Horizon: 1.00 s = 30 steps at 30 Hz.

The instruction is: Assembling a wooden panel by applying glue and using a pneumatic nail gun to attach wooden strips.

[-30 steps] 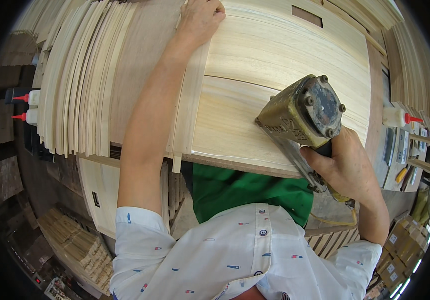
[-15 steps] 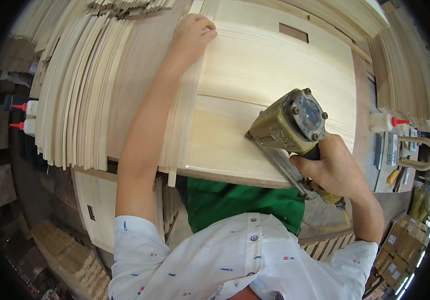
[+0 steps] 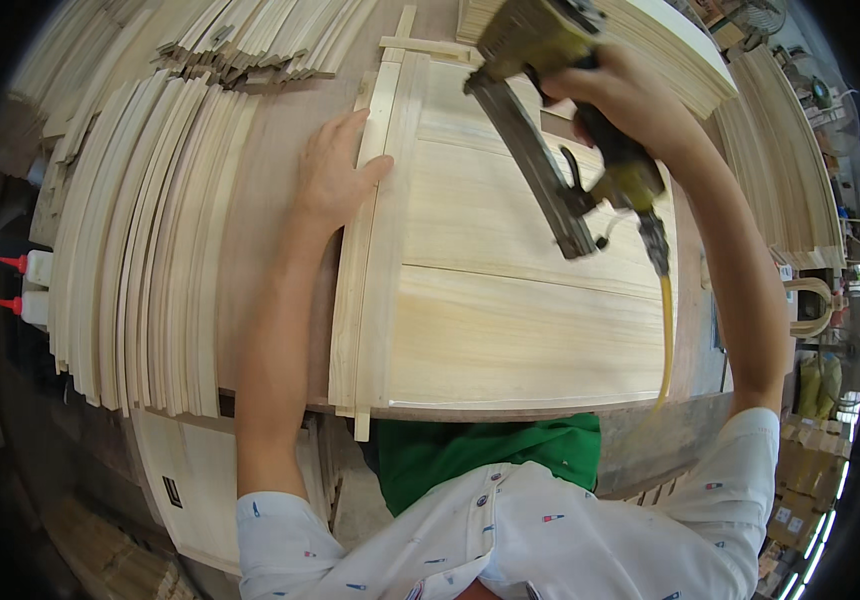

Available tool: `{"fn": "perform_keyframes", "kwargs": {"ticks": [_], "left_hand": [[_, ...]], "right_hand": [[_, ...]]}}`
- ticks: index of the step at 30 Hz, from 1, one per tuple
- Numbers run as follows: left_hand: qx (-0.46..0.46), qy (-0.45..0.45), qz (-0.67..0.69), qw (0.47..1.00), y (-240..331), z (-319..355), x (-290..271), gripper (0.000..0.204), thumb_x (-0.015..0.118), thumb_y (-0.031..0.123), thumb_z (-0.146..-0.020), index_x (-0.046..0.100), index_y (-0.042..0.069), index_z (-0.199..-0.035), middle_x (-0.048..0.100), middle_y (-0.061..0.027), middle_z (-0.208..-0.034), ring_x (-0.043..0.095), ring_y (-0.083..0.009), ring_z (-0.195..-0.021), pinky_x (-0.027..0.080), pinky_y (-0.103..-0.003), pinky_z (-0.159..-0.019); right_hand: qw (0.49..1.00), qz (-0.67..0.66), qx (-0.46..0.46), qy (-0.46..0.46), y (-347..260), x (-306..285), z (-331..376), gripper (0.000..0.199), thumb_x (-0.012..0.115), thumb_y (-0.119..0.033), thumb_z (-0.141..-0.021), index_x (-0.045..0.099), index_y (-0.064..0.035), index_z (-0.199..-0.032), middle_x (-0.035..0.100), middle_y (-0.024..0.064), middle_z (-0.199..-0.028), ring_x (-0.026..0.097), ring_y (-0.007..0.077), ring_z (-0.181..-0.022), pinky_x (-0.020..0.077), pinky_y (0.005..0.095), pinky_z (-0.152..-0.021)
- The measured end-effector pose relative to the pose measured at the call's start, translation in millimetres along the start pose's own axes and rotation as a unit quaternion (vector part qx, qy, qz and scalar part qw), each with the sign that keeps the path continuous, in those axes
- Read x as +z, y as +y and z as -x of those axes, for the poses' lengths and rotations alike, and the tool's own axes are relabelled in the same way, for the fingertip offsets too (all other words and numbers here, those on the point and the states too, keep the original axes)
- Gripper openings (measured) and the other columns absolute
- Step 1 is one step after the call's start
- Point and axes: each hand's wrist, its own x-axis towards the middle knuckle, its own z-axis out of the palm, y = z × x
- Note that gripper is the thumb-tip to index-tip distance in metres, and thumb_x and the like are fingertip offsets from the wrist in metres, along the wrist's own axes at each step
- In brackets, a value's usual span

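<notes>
My right hand (image 3: 630, 95) is wrapped round the black handle of a worn, yellowish pneumatic nail gun (image 3: 540, 130), held above the far part of a pale wooden panel (image 3: 530, 330). A yellow air hose (image 3: 667, 340) trails from the gun toward the panel's near right corner. Along the panel's left edge run long thin wooden strips (image 3: 375, 290). Against them lies my left hand (image 3: 335, 165), its fingers stretched along the outer side and the thumb spread over the top. The gun hides part of the panel's far end.
Stacked wooden slats (image 3: 140, 250) stand on the left of the workbench, with more slats (image 3: 270, 35) behind. Further boards (image 3: 790, 150) are piled at the right. Two white glue bottles (image 3: 35, 285) with red tips sit at the far left. A short crosspiece (image 3: 430, 47) lies at the panel's far left corner.
The nail gun has risen off the near part of the panel and moved away from me to the far side. My left hand has shifted nearer and left, its fingers now spread. The view has shifted too.
</notes>
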Motion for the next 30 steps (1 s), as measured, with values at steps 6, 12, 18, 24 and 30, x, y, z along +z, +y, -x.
{"fn": "perform_keyframes", "kwargs": {"ticks": [6, 12, 18, 24, 30], "left_hand": [[-0.013, 0.018, -0.021, 1.0, 0, 1, -2, 0.067, 0.07, 0.027, -0.076, 0.05, 0.003, -0.135, 0.049, -0.0153, -0.137, 0.041, -0.0314, -0.13, 0.029, -0.042, -0.111], [-0.025, 0.018, -0.01, 0.999, 0, -2, 3, 0.067, 0.066, 0.029, -0.075, 0.049, 0.008, -0.136, 0.05, -0.0125, -0.136, 0.042, -0.0317, -0.129, 0.03, -0.045, -0.108], [-0.032, 0.017, -0.018, 0.999, 2, -2, -2, 0.067, 0.065, 0.029, -0.075, 0.049, 0.008, -0.136, 0.05, -0.0123, -0.136, 0.041, -0.0317, -0.129, 0.029, -0.045, -0.108], [-0.027, 0.024, -0.034, 0.999, 0, -1, 3, 0.067, 0.069, 0.032, -0.075, 0.051, 0.008, -0.135, 0.053, -0.013, -0.133, 0.044, -0.0316, -0.127, 0.031, -0.044, -0.109], [-0.018, 0.024, -0.026, 0.999, -7, -1, 5, 0.068, 0.069, 0.033, -0.075, 0.05, 0.008, -0.136, 0.052, -0.0132, -0.135, 0.043, -0.031, -0.129, 0.031, -0.044, -0.109]], "right_hand": [[0.997, -0.012, 0.065, -0.04, -10, 33, -81, 0.02, 0.064, -0.011, -0.08, 0.066, 0.0031, -0.093, 0.065, 0.0086, -0.072, 0.059, 0.0144, -0.054, 0.0481, 0.0282, -0.047], [0.995, -0.036, 0.084, -0.043, 8, 47, -106, 0.019, 0.063, -0.009, -0.079, 0.066, 0.0038, -0.092, 0.065, 0.0094, -0.071, 0.06, 0.0163, -0.053, 0.05, 0.0308, -0.046], [0.996, -0.007, 0.079, -0.029, -1, 53, -103, 0.018, 0.064, -0.01, -0.08, 0.066, 0.0032, -0.093, 0.064, 0.0091, -0.071, 0.059, 0.0157, -0.052, 0.0499, 0.0299, -0.047], [0.99, 0.075, 0.08, -0.087, -36, 47, -48, 0.019, 0.064, -0.014, -0.081, 0.066, 0.0044, -0.085, 0.062, 0.0076, -0.065, 0.061, 0.015, -0.054, 0.0486, 0.0297, -0.048], [0.985, 0.1, 0.115, -0.085, -40, 51, -29, 0.022, 0.065, -0.018, -0.081, 0.068, 0.0031, -0.088, 0.062, 0.0081, -0.062, 0.062, 0.0162, -0.055, 0.049, 0.0292, -0.051]]}}
